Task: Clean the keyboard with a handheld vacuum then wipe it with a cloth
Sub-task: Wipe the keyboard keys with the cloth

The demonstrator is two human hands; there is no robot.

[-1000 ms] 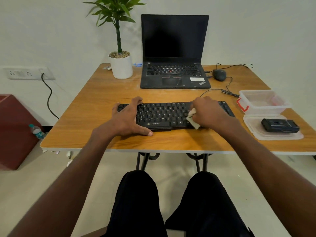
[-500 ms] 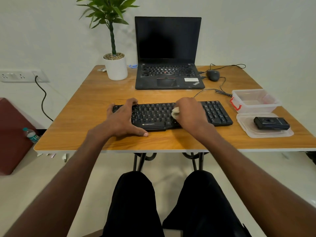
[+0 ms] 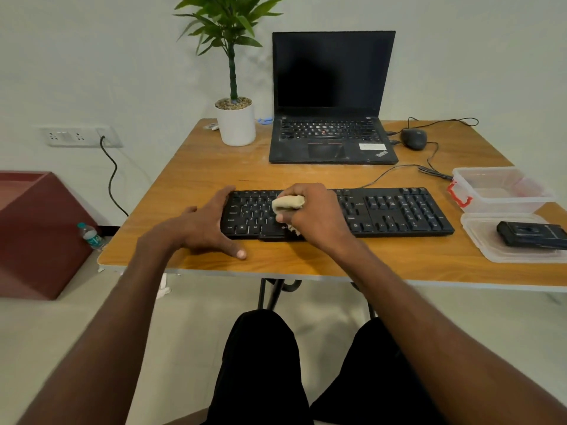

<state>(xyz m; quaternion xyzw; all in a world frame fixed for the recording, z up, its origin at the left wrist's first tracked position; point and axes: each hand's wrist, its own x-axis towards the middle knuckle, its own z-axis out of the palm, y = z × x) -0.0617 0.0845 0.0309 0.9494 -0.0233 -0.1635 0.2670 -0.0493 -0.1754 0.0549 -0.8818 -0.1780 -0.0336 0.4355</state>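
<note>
right hand (image 3: 313, 213) squeezes cloth (image 3: 287, 203), has slid left along keyboard (image 3: 395, 211) | left hand (image 3: 205, 227) spread flat, steadying it | wiping nearly done

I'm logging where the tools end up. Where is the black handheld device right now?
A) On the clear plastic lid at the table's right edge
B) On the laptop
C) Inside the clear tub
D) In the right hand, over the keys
A: the black handheld device lies on the clear plastic lid, beside the clear tub, while the right hand grips a cloth on the keyboard.
</note>
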